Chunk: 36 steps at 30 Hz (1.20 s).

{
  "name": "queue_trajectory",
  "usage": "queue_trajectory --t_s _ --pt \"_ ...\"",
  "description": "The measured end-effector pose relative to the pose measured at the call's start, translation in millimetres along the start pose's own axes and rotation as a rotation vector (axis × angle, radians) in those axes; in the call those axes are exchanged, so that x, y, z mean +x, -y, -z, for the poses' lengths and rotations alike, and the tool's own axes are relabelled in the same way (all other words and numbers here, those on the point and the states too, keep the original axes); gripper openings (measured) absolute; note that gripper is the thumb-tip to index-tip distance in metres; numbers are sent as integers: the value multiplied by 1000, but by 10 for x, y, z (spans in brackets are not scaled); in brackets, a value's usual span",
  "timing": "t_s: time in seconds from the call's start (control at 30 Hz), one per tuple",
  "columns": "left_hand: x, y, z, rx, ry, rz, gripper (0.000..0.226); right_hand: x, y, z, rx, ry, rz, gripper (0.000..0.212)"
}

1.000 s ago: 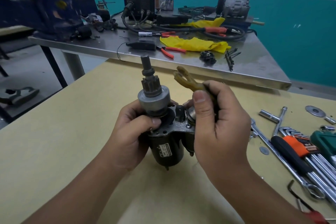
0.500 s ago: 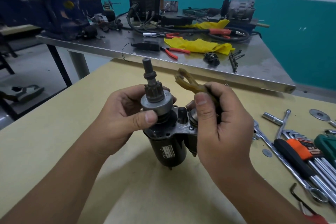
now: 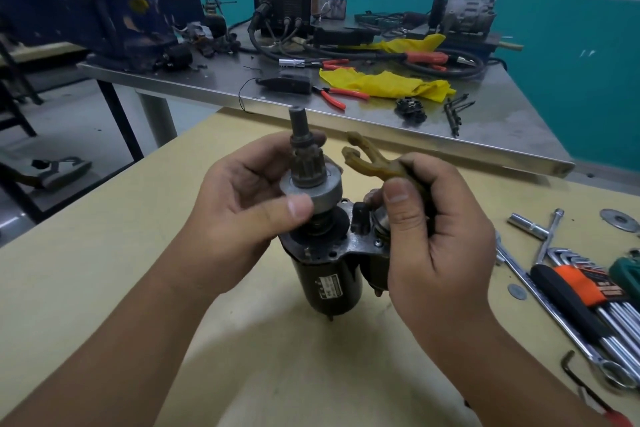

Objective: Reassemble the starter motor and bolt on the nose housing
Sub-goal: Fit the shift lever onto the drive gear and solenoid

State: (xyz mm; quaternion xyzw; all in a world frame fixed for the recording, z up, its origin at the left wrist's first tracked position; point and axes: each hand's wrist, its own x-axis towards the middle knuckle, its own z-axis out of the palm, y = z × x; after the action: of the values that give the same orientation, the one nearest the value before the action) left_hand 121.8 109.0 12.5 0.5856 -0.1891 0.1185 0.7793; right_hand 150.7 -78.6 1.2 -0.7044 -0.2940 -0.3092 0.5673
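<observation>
The black starter motor [image 3: 329,282] stands upright on the yellow table [image 3: 104,270], shaft end up. On its shaft sits the grey pinion drive [image 3: 311,184] with a toothed gear on top. My left hand [image 3: 242,204] grips the pinion drive, thumb in front and fingers behind. My right hand [image 3: 440,239] holds the tan forked lever [image 3: 370,163] by its stem, prongs pointing up and left, just right of the pinion drive and apart from it. The solenoid beside the motor is mostly hidden behind my right hand. No nose housing is in view.
Wrenches, a T-handle [image 3: 547,232], hex keys [image 3: 595,291] and washers lie at the right of the table. Behind stands a steel bench [image 3: 485,135] with red pliers, yellow cloth, cables, a black machine and a blue vise at the left.
My left hand has moved up from the motor body to the pinion drive and now grips it. The right hand keeps the fork lever beside it, nearly unmoved.
</observation>
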Motion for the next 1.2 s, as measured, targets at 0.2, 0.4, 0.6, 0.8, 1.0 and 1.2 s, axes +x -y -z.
queue_trajectory --t_s 0.2,0.4,0.6,0.8,1.0,1.2 --pt "-14 8 -13 163 -92 0 64 -20 4 -6 -22 -32 5 14" --pt "-8 -5 -8 342 -150 -37 65 -26 -2 -23 -10 -45 1 14" --pt "-47 15 -76 300 -113 11 71 -29 0 -37 6 -48 -11 13" --pt "-53 36 -114 281 -280 -99 70 -26 18 -8 -43 -5 8 22" --pt "-50 57 -83 109 -213 -51 78 0 32 46 -38 39 -13 22" --pt "-38 43 -38 111 -196 -51 66 43 57 163 60 128 -97 18"
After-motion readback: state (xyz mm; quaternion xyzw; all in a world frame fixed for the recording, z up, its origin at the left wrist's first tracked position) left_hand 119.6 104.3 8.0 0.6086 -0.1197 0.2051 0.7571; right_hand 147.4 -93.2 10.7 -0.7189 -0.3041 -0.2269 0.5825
